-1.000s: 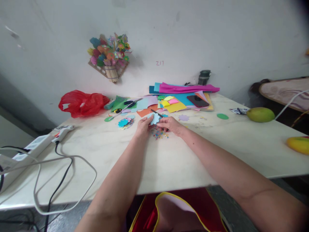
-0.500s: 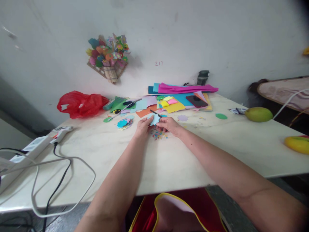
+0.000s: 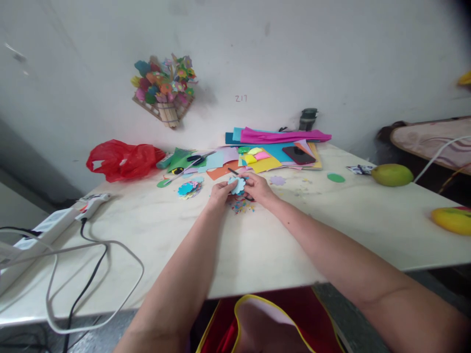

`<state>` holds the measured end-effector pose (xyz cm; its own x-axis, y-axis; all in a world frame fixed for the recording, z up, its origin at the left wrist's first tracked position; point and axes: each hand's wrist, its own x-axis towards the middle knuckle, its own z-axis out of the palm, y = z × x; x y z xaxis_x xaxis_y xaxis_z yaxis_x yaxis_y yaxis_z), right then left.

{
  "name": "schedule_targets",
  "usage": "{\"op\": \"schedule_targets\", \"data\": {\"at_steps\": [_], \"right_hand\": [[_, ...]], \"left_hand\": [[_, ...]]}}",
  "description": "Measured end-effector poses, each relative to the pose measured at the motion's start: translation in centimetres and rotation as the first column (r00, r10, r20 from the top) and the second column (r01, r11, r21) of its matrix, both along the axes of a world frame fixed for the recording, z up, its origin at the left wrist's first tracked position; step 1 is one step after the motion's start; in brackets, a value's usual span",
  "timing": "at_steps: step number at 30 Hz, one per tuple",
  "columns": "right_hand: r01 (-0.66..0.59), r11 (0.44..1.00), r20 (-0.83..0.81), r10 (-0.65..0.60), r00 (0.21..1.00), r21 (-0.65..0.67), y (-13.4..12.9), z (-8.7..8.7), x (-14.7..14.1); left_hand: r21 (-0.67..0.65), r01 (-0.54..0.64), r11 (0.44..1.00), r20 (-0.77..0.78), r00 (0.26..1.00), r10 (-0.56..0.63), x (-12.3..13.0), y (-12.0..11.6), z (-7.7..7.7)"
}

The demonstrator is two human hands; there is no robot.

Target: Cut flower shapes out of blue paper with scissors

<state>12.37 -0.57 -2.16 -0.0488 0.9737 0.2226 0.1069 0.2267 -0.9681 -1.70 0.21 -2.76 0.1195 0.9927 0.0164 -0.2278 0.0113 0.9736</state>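
Between my hands is a light blue scalloped paper flower [image 3: 238, 186]. My left hand [image 3: 221, 192] pinches its left edge. My right hand [image 3: 259, 189] is closed at its right edge, with dark-handled scissors [image 3: 233, 171] lying partly hidden at its fingers. Small colored paper scraps [image 3: 243, 206] are scattered on the table below the flower. To the left sits a pile of scalloped paper pieces [image 3: 187, 189], blue on top. A lilac scalloped piece [image 3: 278, 180] lies right of my right hand.
Colored paper sheets [image 3: 270, 163] and a phone [image 3: 299, 155] lie at the back. A red plastic bag [image 3: 123, 162] is back left, a power strip [image 3: 55, 223] with cables at left. A green paper oval [image 3: 336, 178] and mangoes [image 3: 392, 175] are at right.
The blue flower has turned and moved slightly right and down, showing more of its face. My right hand's fingers have shifted up onto its edge. The view has shifted slightly.
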Motion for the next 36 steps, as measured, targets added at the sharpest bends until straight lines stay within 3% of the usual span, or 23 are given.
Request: {"op": "schedule_targets", "data": {"at_steps": [3, 5, 8, 11, 15, 20, 25, 29, 34, 36], "right_hand": [[0.037, 0.997, 0.122, -0.046, 0.991, 0.072, 0.3, -0.4, 0.2], [0.077, 0.979, 0.265, -0.126, 0.956, 0.187, 0.2, -0.4, 0.5], [0.111, 0.914, 0.522, -0.319, 0.791, 0.390, -0.2, 0.2, 1.0], [0.088, 0.868, 0.667, -0.437, 0.603, 0.488, -0.8, 0.8, 1.2], [0.088, 0.842, 0.702, -0.496, 0.510, 0.532, -1.0, 1.1, 1.3], [0.254, 0.834, 0.602, -0.534, 0.594, 0.489, 0.0, 0.5, 2.0], [0.340, 0.865, 0.395, -0.477, 0.785, 0.369, 1.7, -0.8, 2.7], [0.320, 0.917, 0.185, -0.366, 0.912, 0.238, 2.3, -1.7, 2.6], [0.276, 0.949, 0.040, -0.285, 0.958, 0.151, 2.2, -1.8, 2.3], [0.279, 0.947, 0.052, -0.291, 0.955, 0.160, 2.2, -1.8, 2.2]], "left_hand": [[0.011, 0.017, 1.000, -0.038, 0.999, -0.016, 0.0, -0.3, 0.4], [0.017, 0.025, 1.000, -0.081, 0.996, -0.024, -0.1, -0.5, 0.6], [0.020, 0.054, 0.998, -0.121, 0.991, -0.051, -0.2, -0.7, 0.7], [0.030, 0.085, 0.996, -0.106, 0.991, -0.081, -0.2, -0.8, 0.6], [0.075, 0.054, 0.996, -0.058, 0.997, -0.050, -0.1, -0.7, 0.5], [0.121, -0.054, 0.991, -0.039, 0.998, 0.059, -0.4, -0.3, 0.7], [0.143, -0.233, 0.962, 0.002, 0.972, 0.235, -1.3, 0.2, 1.3], [0.121, -0.385, 0.915, 0.003, 0.922, 0.388, -2.3, 0.1, 2.0], [0.127, -0.494, 0.860, -0.122, 0.853, 0.508, -4.4, 0.9, 2.8], [0.167, -0.563, 0.810, -0.198, 0.785, 0.587, -5.8, 1.4, 2.8]]}}
